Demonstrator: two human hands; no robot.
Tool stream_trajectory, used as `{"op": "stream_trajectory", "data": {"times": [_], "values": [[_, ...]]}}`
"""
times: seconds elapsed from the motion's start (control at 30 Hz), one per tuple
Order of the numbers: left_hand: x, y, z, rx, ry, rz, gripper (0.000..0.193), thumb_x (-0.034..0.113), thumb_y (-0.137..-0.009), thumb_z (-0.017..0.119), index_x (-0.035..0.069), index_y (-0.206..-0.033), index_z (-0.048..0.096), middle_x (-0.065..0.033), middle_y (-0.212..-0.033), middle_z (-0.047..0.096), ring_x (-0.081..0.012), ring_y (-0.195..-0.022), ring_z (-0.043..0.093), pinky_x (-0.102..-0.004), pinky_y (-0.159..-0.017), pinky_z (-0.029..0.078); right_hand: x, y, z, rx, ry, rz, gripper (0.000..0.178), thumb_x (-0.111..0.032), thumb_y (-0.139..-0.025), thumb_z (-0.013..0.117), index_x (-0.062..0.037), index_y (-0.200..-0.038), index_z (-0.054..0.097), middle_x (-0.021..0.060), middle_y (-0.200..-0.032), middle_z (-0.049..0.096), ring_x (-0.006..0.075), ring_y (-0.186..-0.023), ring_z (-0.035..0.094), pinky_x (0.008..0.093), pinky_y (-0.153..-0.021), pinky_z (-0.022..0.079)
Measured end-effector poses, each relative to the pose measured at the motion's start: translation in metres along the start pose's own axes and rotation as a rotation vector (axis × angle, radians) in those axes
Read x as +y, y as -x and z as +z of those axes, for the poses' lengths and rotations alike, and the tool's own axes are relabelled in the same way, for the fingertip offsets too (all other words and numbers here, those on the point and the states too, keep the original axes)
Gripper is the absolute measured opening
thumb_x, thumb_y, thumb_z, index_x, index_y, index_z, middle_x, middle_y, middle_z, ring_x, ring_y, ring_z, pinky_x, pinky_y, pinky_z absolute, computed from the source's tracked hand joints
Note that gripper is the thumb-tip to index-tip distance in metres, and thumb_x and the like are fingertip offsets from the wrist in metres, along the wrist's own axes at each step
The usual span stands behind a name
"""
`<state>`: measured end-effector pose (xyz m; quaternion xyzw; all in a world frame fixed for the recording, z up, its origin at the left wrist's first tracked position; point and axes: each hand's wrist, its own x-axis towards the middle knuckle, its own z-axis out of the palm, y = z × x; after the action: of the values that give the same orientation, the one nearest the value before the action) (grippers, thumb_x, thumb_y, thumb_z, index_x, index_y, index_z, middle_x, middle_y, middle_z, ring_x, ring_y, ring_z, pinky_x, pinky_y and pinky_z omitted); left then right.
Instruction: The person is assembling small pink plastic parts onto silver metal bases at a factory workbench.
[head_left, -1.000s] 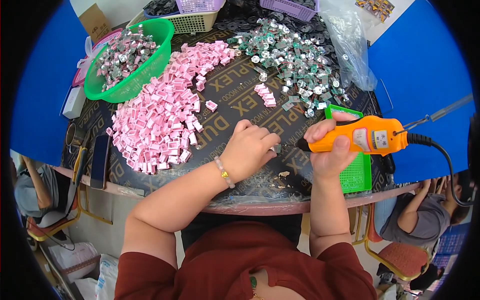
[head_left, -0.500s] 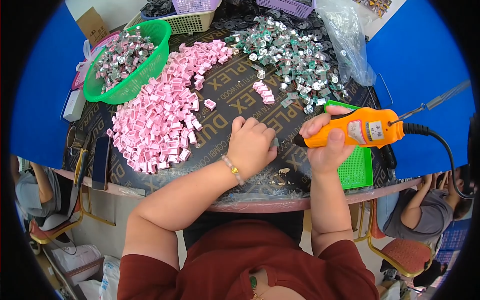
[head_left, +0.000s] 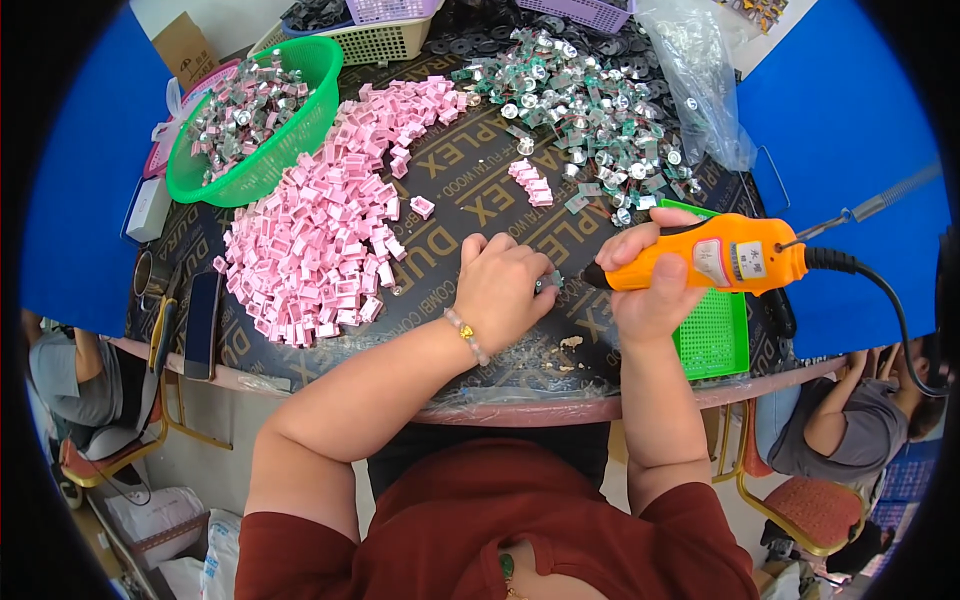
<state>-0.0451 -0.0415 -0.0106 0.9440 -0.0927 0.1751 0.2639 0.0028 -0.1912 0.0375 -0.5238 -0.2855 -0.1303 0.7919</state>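
My right hand is wrapped round an orange electric screwdriver, held level with its dark tip pointing left. My left hand, back upward over the tabletop, pinches a small grey-green part between thumb and fingers. The screwdriver's tip faces this part at close range; whether they touch I cannot tell. My fingers hide most of the part. To the left lies a broad heap of pink plastic housings. Beyond my hands, a short row of pink housings lies beside a pile of green circuit boards with silvery round pieces.
A green basket of assembled parts stands back left. A green tray lies under my right wrist. The screwdriver hangs from a spring, its black cable looping right. A phone and scissors sit left. Other people sit at both sides.
The screwdriver's tip has shifted slightly left and up, and the small part in my left hand has turned so that more of it shows. Both grips stay the same.
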Motion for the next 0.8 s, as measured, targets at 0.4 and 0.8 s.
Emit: {"op": "stream_trajectory", "data": {"times": [0.4, 0.8], "values": [[-0.002, 0.002, 0.001, -0.056, 0.039, 0.014, 0.019, 0.025, -0.072, 0.075, 0.018, -0.089, 0.074, 0.0018, -0.085, 0.061, -0.0201, -0.095, 0.051, -0.0393, -0.087, 0.032, 0.001, -0.001, -0.002, -0.006, -0.003, -0.004, 0.054, -0.044, -0.089, 0.065, -0.0021, -0.115, 0.044, 0.0077, -0.07, 0.056, 0.0163, -0.059, 0.055, 0.0328, -0.056, 0.051], [-0.004, 0.005, 0.0, -0.066, 0.033, 0.048, 0.021, 0.025, -0.076, 0.073, 0.018, -0.096, 0.075, 0.0015, -0.089, 0.06, -0.0197, -0.097, 0.05, -0.0398, -0.089, 0.033, 0.009, -0.001, -0.004, -0.027, -0.086, 0.027, 0.038, -0.022, -0.091, 0.065, 0.0005, -0.116, 0.047, 0.0079, -0.071, 0.06, 0.0148, -0.061, 0.058, 0.0275, -0.059, 0.05]]}}
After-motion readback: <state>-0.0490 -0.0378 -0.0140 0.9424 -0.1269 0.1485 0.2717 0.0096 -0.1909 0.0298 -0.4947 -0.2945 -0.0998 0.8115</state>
